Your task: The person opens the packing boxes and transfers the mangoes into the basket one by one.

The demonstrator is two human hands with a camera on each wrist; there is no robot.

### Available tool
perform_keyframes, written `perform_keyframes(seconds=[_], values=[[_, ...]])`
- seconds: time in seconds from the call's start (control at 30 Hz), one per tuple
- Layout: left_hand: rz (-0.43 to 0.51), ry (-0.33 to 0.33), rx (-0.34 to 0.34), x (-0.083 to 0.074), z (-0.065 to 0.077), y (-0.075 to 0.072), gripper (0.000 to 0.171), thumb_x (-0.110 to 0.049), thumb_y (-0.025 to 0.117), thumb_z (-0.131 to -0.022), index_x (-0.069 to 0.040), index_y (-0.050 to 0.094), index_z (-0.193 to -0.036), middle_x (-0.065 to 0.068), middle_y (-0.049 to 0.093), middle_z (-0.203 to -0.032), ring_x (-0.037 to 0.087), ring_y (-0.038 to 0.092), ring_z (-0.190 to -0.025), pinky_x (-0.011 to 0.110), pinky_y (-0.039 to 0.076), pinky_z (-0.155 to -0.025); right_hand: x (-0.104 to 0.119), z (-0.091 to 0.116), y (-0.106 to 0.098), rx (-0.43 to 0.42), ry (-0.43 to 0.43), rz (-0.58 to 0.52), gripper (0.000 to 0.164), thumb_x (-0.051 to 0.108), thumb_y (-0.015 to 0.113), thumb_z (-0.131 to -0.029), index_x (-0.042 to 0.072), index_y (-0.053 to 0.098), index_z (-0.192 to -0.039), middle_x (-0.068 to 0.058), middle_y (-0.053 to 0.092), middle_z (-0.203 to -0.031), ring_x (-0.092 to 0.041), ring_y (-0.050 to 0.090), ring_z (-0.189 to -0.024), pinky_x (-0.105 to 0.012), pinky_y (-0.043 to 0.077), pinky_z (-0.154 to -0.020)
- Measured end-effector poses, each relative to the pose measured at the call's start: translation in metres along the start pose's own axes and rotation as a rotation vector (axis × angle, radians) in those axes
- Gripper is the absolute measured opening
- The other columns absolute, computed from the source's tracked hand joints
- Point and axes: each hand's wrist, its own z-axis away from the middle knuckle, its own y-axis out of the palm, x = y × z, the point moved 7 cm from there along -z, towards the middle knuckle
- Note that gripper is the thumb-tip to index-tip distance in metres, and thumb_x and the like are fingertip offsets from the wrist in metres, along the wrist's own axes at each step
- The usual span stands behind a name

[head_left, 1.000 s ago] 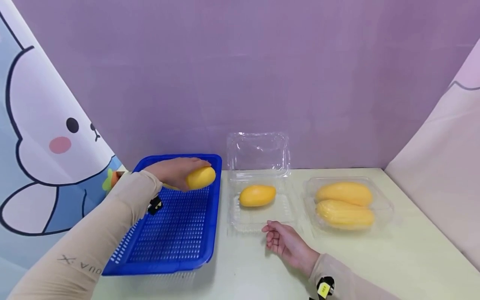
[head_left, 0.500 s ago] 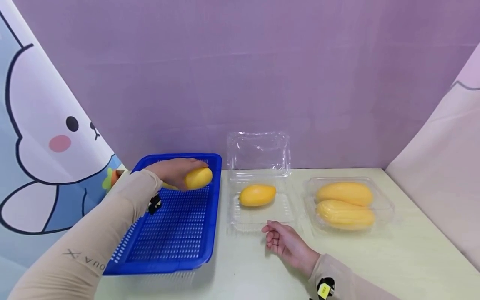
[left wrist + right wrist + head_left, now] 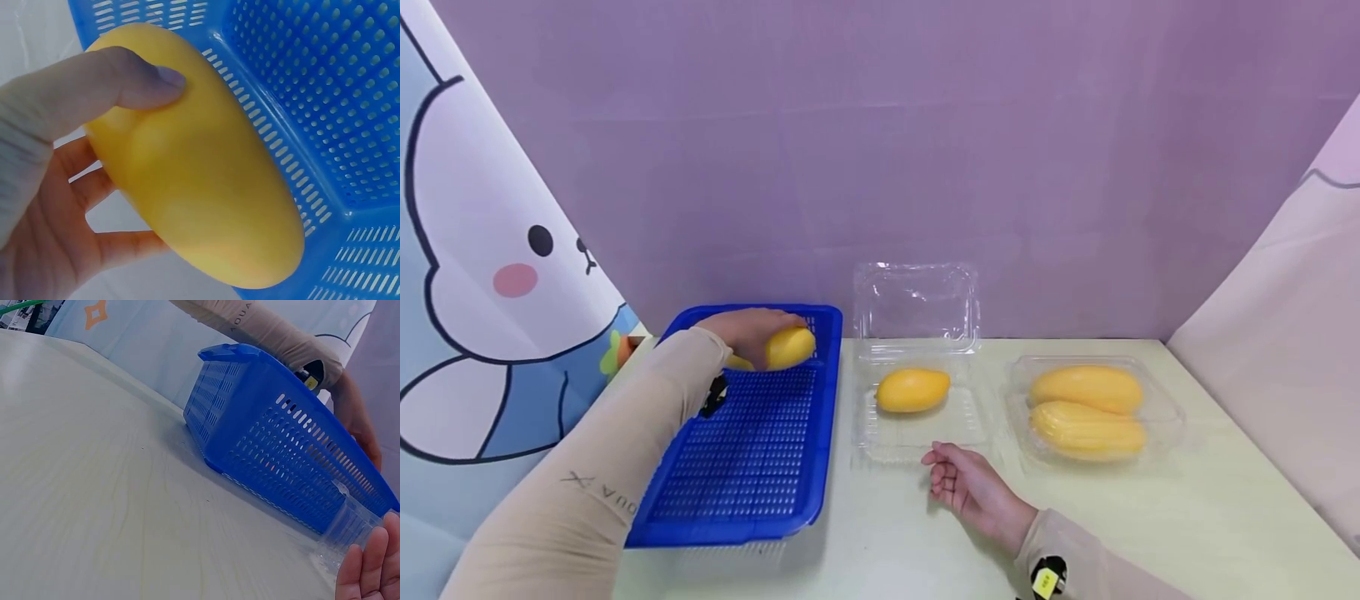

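The left hand (image 3: 747, 333) and its yellow mango (image 3: 791, 347) have shifted slightly away from the right side of the blue basket (image 3: 752, 467) — thumb and fingers wrapped round the fruit, at the basket's far end. Just right of the basket, an open clear container (image 3: 917, 435) holds another mango (image 3: 913, 390); the right hand (image 3: 973, 492) lies at its near edge, fingers loosely curled, gripping nothing. Farther right of the basket, a second clear container (image 3: 1163, 410) holds two more mangoes (image 3: 1086, 389).
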Motion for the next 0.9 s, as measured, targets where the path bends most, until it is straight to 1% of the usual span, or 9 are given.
perform_keyframes(seconds=[0.13, 0.27, 0.4, 0.5, 0.67, 0.77, 0.83, 0.9], values=[[-0.007, -0.02, 0.025, 0.002, -0.004, 0.004, 0.081, 0.0, 0.074, -0.07, -0.012, 0.038, -0.142, 0.015, 0.051, -0.132, 0.033, 0.051, -0.112, 0.056, 0.042, -0.094, -0.001, 0.002, -0.001, -0.004, -0.005, 0.004, 0.026, 0.019, 0.048, -0.097, 0.009, 0.065, -0.08, 0.005, 0.058, -0.064, -0.003, 0.054, -0.058, -0.017, 0.05, -0.061], [-0.02, -0.034, 0.048, 0.008, -0.008, 0.007, 0.081, 0.002, 0.075, -0.069, -0.013, 0.04, -0.14, 0.015, 0.052, -0.129, 0.031, 0.051, -0.108, 0.054, 0.043, -0.092, 0.0, 0.002, -0.001, -0.007, -0.009, 0.009, 0.026, 0.019, 0.048, -0.097, 0.009, 0.065, -0.08, 0.005, 0.059, -0.065, -0.003, 0.054, -0.058, -0.017, 0.05, -0.061], [-0.043, -0.019, 0.05, 0.011, -0.009, 0.007, 0.081, 0.001, 0.077, -0.068, -0.013, 0.041, -0.139, 0.015, 0.053, -0.127, 0.031, 0.052, -0.106, 0.054, 0.044, -0.091, 0.003, 0.001, -0.001, -0.015, -0.017, 0.014, 0.025, 0.019, 0.049, -0.097, 0.009, 0.065, -0.08, 0.005, 0.058, -0.065, -0.003, 0.054, -0.059, -0.017, 0.05, -0.061], [-0.042, -0.024, 0.047, 0.017, -0.007, 0.008, 0.081, 0.001, 0.078, -0.067, -0.014, 0.042, -0.138, 0.014, 0.054, -0.125, 0.031, 0.052, -0.105, 0.054, 0.044, -0.091, 0.003, 0.0, -0.001, -0.016, -0.012, 0.019, 0.025, 0.019, 0.049, -0.097, 0.009, 0.065, -0.08, 0.005, 0.058, -0.065, -0.003, 0.054, -0.059, -0.017, 0.05, -0.061], [-0.024, -0.051, 0.036, 0.03, -0.004, 0.009, 0.079, 0.004, 0.078, -0.064, -0.015, 0.045, -0.134, 0.012, 0.057, -0.119, 0.03, 0.053, -0.102, 0.055, 0.044, -0.09, 0.004, -0.003, 0.0, -0.021, -0.004, 0.03, 0.024, 0.02, 0.05, -0.097, 0.008, 0.064, -0.081, 0.005, 0.058, -0.065, -0.004, 0.054, -0.059, -0.018, 0.05, -0.061], [-0.011, -0.069, 0.036, 0.035, -0.005, 0.012, 0.08, 0.005, 0.078, -0.064, -0.015, 0.046, -0.134, 0.013, 0.056, -0.122, 0.032, 0.052, -0.105, 0.058, 0.042, -0.092, 0.005, -0.004, -0.001, -0.03, -0.005, 0.032, 0.025, 0.02, 0.049, -0.097, 0.008, 0.064, -0.081, 0.005, 0.058, -0.065, -0.004, 0.054, -0.059, -0.018, 0.05, -0.061], [-0.009, -0.075, 0.045, 0.036, -0.007, 0.016, 0.081, 0.005, 0.077, -0.064, -0.016, 0.045, -0.136, 0.013, 0.055, -0.125, 0.033, 0.051, -0.109, 0.058, 0.041, -0.094, 0.005, -0.004, -0.002, -0.03, 0.0, 0.031, 0.026, 0.02, 0.049, -0.097, 0.009, 0.065, -0.08, 0.005, 0.058, -0.065, -0.004, 0.054, -0.058, -0.018, 0.05, -0.061], [-0.017, -0.067, 0.057, 0.035, -0.01, 0.02, 0.081, 0.005, 0.078, -0.065, -0.016, 0.045, -0.136, 0.013, 0.054, -0.128, 0.033, 0.05, -0.112, 0.058, 0.04, -0.095, 0.005, -0.004, -0.002, -0.024, 0.006, 0.029, 0.026, 0.02, 0.048, -0.097, 0.009, 0.065, -0.08, 0.005, 0.058, -0.065, -0.004, 0.054, -0.058, -0.018, 0.05, -0.061]])
